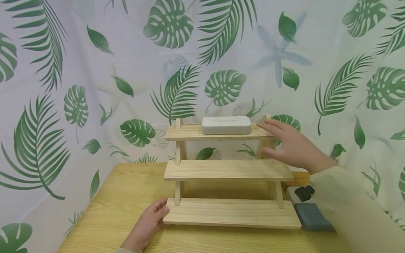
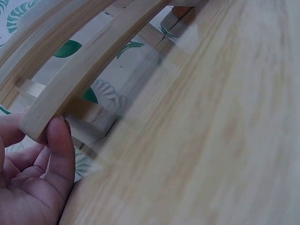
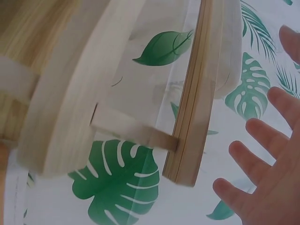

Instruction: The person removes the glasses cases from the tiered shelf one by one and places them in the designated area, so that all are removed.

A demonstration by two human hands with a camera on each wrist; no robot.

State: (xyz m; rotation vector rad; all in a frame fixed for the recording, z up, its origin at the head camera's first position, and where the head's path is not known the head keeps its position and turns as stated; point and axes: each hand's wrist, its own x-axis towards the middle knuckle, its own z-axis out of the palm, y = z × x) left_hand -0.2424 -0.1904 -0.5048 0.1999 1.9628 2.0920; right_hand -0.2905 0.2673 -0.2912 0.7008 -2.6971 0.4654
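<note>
A three-tier stand of pale wood (image 1: 227, 171) stands in front of me, with a white oblong case (image 1: 226, 125) lying on its top shelf. My left hand (image 1: 148, 222) grips the left end of the bottom shelf (image 1: 232, 212). In the left wrist view, its fingers (image 2: 60, 145) pinch that shelf's corner. Raised at the right end of the top shelf is my right hand (image 1: 292, 144), its fingers extended and holding nothing. The right wrist view shows these fingers (image 3: 253, 161) spread beside the shelf end (image 3: 190, 154), with a gap between.
Right of the stand, partly behind my right sleeve (image 1: 357, 203), sit a blue-grey box (image 1: 311, 216) and a pale box with a small black object (image 1: 304, 193) on it. The wooden table (image 1: 133, 189) meets a leaf-patterned cloth backdrop (image 1: 136, 102) behind and at the left.
</note>
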